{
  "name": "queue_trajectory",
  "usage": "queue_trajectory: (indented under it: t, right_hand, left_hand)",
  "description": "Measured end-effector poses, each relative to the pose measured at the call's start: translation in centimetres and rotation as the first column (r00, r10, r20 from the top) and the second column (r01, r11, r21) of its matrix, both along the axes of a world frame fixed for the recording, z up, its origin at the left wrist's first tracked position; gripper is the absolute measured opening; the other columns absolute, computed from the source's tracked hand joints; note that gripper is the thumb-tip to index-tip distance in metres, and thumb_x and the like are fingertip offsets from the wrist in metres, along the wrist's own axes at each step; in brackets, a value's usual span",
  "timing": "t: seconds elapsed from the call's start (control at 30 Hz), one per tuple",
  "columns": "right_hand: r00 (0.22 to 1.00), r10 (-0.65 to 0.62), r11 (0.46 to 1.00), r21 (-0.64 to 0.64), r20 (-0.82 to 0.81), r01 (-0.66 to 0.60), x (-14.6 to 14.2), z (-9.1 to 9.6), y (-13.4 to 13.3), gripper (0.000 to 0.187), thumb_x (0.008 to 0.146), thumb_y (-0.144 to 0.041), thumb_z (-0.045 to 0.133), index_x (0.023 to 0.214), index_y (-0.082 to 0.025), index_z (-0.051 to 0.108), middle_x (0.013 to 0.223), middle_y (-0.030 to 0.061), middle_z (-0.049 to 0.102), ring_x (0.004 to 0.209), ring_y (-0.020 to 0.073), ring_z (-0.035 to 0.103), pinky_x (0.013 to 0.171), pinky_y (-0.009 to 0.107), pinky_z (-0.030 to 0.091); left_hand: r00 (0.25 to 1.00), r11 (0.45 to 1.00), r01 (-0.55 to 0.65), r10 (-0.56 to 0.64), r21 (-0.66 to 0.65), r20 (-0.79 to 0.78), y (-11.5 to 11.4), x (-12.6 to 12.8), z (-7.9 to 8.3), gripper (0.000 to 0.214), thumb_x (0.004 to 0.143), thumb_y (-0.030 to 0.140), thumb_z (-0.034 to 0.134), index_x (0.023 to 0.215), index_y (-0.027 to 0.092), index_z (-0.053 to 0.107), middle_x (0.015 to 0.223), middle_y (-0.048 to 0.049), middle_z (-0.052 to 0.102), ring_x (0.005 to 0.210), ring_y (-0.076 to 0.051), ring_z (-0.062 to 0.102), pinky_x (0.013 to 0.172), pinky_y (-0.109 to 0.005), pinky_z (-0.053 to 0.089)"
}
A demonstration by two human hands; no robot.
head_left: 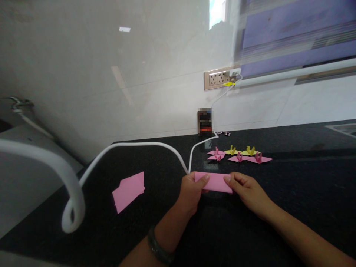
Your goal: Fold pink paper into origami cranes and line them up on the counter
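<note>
My left hand [191,191] and my right hand [247,191] pinch the two ends of a folded pink paper strip [215,181] just above the black countertop [292,193]. Thumbs lie on top of the paper, fingers curl under it. A dark band sits on my left wrist. To the left lies a small stack of pink paper sheets [128,191], flat on the counter and apart from my hands.
Beyond my hands stand several folded paper figures, pink [217,154] and yellow [250,151]. A thick white cable [133,145] loops across the counter from the left toward a wall socket [219,79]. A small dark device [205,121] leans against the tiled wall.
</note>
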State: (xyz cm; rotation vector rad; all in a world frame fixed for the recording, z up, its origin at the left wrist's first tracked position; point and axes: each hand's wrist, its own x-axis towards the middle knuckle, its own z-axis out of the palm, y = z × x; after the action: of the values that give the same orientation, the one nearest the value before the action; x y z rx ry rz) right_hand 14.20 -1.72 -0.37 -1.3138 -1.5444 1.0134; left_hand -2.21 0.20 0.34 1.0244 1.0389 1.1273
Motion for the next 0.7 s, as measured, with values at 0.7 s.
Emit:
queue_trajectory:
  t: [0.7]
  right_hand:
    - [1.000,0.005,1.000,-0.004,0.013,-0.005,0.06,0.08,0.07,0.032,0.079,-0.041,0.039,0.058,-0.016,0.043,0.055,-0.0033,0.037,0.052,0.0090,0.034,0.047,0.020,0.028]
  left_hand:
    - [0.998,1.000,0.019,-0.018,0.019,-0.057,0.01,-0.03,-0.14,0.032,0.064,0.037,0.058,0.078,0.009,0.055,0.071,-0.0058,0.056,0.060,-0.011,0.052,0.050,-0.021,0.040]
